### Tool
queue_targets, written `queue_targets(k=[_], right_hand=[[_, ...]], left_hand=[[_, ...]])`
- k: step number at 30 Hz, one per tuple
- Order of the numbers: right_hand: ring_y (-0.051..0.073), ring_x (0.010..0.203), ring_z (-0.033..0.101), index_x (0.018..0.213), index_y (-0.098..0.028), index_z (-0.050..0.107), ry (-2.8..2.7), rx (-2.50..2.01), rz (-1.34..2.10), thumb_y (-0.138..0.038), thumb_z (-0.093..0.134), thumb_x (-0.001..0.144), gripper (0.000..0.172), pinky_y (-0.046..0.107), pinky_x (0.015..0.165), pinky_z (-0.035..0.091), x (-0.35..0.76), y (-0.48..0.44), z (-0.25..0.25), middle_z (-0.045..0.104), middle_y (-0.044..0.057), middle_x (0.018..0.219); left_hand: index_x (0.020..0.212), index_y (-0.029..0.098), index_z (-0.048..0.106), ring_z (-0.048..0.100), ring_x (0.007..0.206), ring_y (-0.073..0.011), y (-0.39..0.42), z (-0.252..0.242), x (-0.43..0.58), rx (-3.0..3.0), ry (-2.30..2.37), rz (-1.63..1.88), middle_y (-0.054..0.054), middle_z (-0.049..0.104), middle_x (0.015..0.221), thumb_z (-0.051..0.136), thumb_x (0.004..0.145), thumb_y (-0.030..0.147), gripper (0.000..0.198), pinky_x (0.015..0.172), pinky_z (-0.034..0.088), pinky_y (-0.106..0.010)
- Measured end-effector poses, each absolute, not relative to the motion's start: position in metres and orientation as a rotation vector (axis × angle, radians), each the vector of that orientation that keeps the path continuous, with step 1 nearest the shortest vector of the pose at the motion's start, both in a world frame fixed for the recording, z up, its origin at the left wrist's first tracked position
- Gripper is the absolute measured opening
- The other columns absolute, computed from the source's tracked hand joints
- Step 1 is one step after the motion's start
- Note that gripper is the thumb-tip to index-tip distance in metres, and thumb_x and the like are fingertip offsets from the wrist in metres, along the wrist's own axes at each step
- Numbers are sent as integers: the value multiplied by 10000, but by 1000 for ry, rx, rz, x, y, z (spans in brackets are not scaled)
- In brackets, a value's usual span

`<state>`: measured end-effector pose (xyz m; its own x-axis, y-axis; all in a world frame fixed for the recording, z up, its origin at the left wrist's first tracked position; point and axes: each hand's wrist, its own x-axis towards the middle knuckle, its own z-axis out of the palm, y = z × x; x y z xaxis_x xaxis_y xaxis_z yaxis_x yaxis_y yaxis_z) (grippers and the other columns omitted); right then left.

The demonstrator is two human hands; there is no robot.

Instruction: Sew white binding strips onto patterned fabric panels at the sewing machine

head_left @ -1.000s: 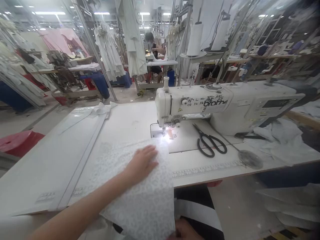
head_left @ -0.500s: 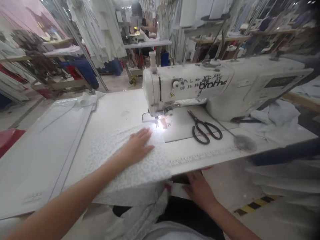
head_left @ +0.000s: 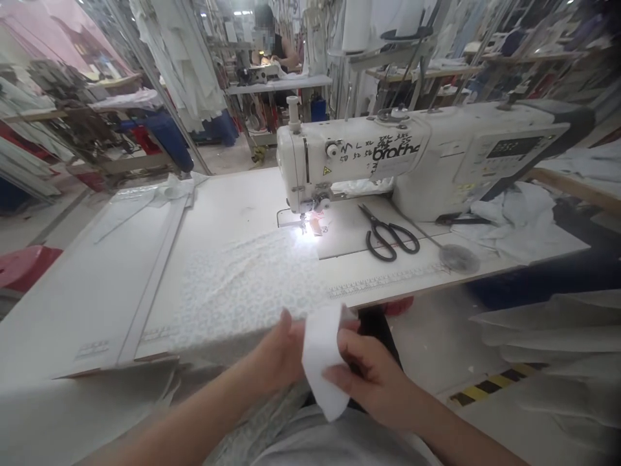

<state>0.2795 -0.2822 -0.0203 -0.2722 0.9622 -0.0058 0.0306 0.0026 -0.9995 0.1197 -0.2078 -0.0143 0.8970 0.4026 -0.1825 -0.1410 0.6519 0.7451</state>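
A small white piece of folded fabric (head_left: 323,362) hangs in front of my body, just off the table's front edge. My right hand (head_left: 376,372) pinches its right side between thumb and fingers. My left hand (head_left: 284,349) is behind its left side, thumb raised and apart; the other fingers stretch behind the piece and are partly hidden. A pale leopard-print fabric (head_left: 247,281) lies on the table beyond my hands, one corner by the needle of the lit sewing machine (head_left: 349,152). Part of this fabric drapes over the front edge toward my lap.
Black scissors (head_left: 388,236) lie right of the needle, above a ruler scale (head_left: 388,281) along the table edge. White scraps (head_left: 514,213) are heaped at the right. A white board (head_left: 121,259) covers the left side. A person works at another machine behind.
My left hand has come off the leopard-print fabric and back toward me. My right hand has risen from below the table edge, bringing the white fabric piece up between both hands.
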Motion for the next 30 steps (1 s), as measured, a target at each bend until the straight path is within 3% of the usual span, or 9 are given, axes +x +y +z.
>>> queue_targets(k=[2, 5, 10, 12, 16, 19, 22, 24, 30], right_hand=[[118, 613, 430, 735, -180, 522, -1464, -1124, 1443, -228, 534, 821, 99, 222, 563, 347, 268, -290, -39, 489, -33, 674], [124, 609, 449, 692, -168, 530, -1537, -1292, 1504, -141, 518, 778, 91, 233, 586, 354, 262, -296, -75, 509, -34, 652], [156, 727, 499, 877, -182, 565, -1407, -1246, 1409, -176, 560, 775, 102, 243, 647, 387, 262, -291, -81, 573, -8, 805], [151, 705, 479, 846, -175, 568, -1370, -1197, 1400, -228, 523, 818, 74, 243, 632, 382, 259, -290, -76, 553, -6, 777], [140, 651, 443, 820, -175, 538, -1212, -1250, 1370, -343, 497, 849, 176, 237, 580, 365, 250, -296, -92, 496, -16, 717], [137, 599, 425, 687, -187, 482, -1135, -1353, 1269, -408, 511, 838, 269, 230, 528, 354, 250, -297, -115, 431, -27, 636], [196, 810, 507, 674, -181, 541, -1193, -1388, 1043, -389, 518, 842, 268, 280, 689, 426, 255, -287, -125, 518, 49, 836], [237, 984, 487, 695, -175, 592, -1234, -1387, 932, -366, 532, 835, 244, 319, 831, 409, 258, -276, -125, 511, 93, 1013], [201, 710, 548, 678, -168, 602, -1358, -1395, 1104, -399, 527, 832, 287, 311, 667, 436, 264, -267, -127, 580, 50, 732]], left_hand=[[1262, 225, 487, 444, 1225, -257, -197, -7, 122, 695, 483, 523, -68, 584, 1222, 459, 855, 522, 505, 1011, 358, -396], [1201, 167, 528, 539, 1129, -234, -191, 1, 120, 695, 710, 691, -84, 671, 1052, 539, 864, 278, 355, 1000, 377, -370], [1171, 114, 525, 642, 931, -255, -206, -3, 120, 678, 670, 559, -131, 687, 962, 552, 858, 257, 345, 837, 491, -403], [1170, 124, 518, 635, 947, -254, -198, -3, 121, 753, 701, 579, -132, 677, 989, 547, 861, 291, 352, 825, 497, -394], [1080, 126, 516, 635, 917, -242, -145, -2, 121, 1120, 843, 675, -133, 662, 979, 495, 873, 359, 312, 802, 501, -396], [1009, 137, 541, 628, 818, -203, -103, -8, 122, 1511, 979, 629, -96, 647, 902, 432, 873, 399, 315, 720, 501, -355], [797, 147, 587, 563, 667, -163, -73, -17, 126, 1725, 1116, 612, -26, 584, 709, 506, 806, 395, 261, 619, 451, -300], [710, 159, 577, 513, 640, -153, -57, -22, 132, 1859, 1195, 625, -5, 536, 654, 530, 773, 352, 208, 604, 411, -287], [660, 169, 535, 482, 714, -178, -33, -26, 146, 2208, 1306, 638, -27, 523, 725, 517, 748, 228, 108, 663, 356, -299]])
